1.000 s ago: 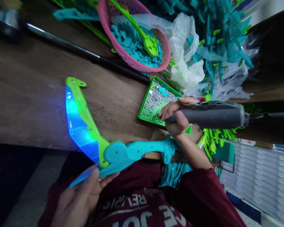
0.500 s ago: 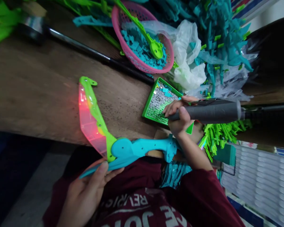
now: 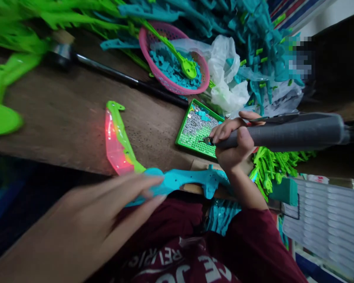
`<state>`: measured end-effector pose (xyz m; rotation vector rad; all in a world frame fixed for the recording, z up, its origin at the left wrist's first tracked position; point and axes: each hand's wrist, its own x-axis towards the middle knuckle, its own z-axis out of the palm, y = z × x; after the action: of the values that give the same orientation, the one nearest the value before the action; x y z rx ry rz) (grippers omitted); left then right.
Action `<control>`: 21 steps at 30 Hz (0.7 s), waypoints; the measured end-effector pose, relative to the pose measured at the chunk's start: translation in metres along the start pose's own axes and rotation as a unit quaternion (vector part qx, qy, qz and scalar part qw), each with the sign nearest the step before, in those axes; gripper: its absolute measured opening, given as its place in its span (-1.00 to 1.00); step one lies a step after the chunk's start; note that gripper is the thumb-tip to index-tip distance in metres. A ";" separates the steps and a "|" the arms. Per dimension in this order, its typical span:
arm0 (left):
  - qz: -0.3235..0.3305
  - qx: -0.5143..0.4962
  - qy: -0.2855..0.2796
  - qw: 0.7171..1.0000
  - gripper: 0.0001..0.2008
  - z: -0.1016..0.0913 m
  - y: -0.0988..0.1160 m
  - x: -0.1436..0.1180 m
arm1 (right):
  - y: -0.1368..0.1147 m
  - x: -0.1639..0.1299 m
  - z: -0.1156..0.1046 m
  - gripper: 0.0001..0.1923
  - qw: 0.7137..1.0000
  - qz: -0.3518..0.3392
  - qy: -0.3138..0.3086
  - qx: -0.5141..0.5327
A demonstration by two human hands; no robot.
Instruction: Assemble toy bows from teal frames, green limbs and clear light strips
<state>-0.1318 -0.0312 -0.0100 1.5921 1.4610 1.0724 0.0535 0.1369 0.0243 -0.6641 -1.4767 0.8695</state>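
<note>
A toy blade with a teal handle (image 3: pixel 188 179) and a green-backed clear edge glowing red (image 3: pixel 113 145) lies partly over the wooden table's near edge. My left hand (image 3: pixel 85 224), blurred and close to the camera, has its fingers over the teal round hub and its thumb under it. In my right hand (image 3: pixel 232 145) is a grey electric screwdriver (image 3: pixel 294 131). Its tip points into a green perforated tray (image 3: pixel 191 144) that holds several small silver screws (image 3: pixel 198 121).
A pink basket (image 3: pixel 142 45) of teal bits with a green part stands behind the tray, beside a white plastic bag (image 3: pixel 226 86). Piles of teal and green toy parts (image 3: pixel 247 31) fill the back. A hammer (image 3: pixel 106 70) lies across the table (image 3: pixel 61 114). More green parts (image 3: pixel 2 118) are at the left.
The blade's light went from blue to red. My left hand moved up from under the toy onto its teal hub. The screwdriver tip stayed over the tray.
</note>
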 end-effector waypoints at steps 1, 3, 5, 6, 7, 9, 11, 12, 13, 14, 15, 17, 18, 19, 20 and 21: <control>0.084 0.075 -0.003 0.994 -0.63 0.003 0.005 0.030 | -0.005 0.003 0.002 -0.82 1.000 -0.005 -0.008 0.008; 0.201 0.168 -0.018 0.965 -0.56 0.015 0.015 0.090 | -0.012 0.007 0.005 -0.83 0.999 -0.025 -0.024 0.026; 0.239 0.204 -0.113 0.943 -0.67 0.030 0.020 0.137 | -0.014 0.012 0.003 -0.82 0.998 -0.047 -0.027 0.014; 0.237 0.225 -0.148 0.933 -0.70 0.037 0.020 0.153 | -0.014 0.014 0.000 -0.80 0.998 -0.055 -0.023 -0.006; 0.235 0.250 -0.178 0.922 -0.70 0.043 0.018 0.165 | -0.014 0.016 -0.004 -0.77 0.998 -0.059 -0.016 -0.027; 0.239 0.307 -0.195 0.900 -0.68 0.052 0.008 0.176 | -0.012 0.021 -0.017 -0.73 0.997 -0.061 -0.003 -0.053; 0.277 0.333 -0.191 0.881 -0.70 0.060 -0.004 0.179 | -0.009 0.024 -0.032 -0.70 0.997 -0.056 0.000 -0.048; 0.303 0.325 -0.197 0.874 -0.71 0.064 -0.009 0.179 | -0.006 0.025 -0.040 -0.66 0.998 -0.051 -0.005 -0.041; 0.327 0.307 -0.211 0.868 -0.70 0.069 -0.015 0.179 | -0.004 0.026 -0.047 -0.62 0.998 -0.046 -0.013 -0.034; 0.347 0.286 -0.233 0.862 -0.68 0.073 -0.019 0.178 | 0.000 0.026 -0.052 -0.60 0.999 -0.038 -0.022 -0.028; 0.357 0.267 -0.256 0.857 -0.65 0.077 -0.023 0.178 | 0.003 0.026 -0.057 -0.58 0.999 -0.028 -0.030 -0.024; 0.345 0.249 -0.282 0.860 -0.56 0.081 -0.027 0.178 | 0.012 0.024 -0.060 -0.61 0.999 -0.001 -0.031 -0.028; 0.328 0.245 -0.279 0.869 -0.53 0.080 -0.028 0.178 | 0.016 0.023 -0.060 -0.63 0.999 0.014 -0.023 -0.032; 0.309 0.238 -0.268 0.881 -0.51 0.077 -0.027 0.178 | 0.021 0.022 -0.058 -0.64 0.999 0.025 -0.010 -0.033; 0.288 0.224 -0.252 0.896 -0.51 0.072 -0.024 0.176 | 0.027 0.020 -0.056 -0.65 0.999 0.033 0.004 -0.030; 0.265 0.201 -0.233 0.914 -0.53 0.064 -0.020 0.174 | 0.033 0.018 -0.053 -0.66 0.999 0.036 0.016 -0.023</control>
<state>-0.0783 0.1457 -0.0350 2.4348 0.9784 0.5978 0.1017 0.1769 0.0063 -0.7665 -1.4536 0.8792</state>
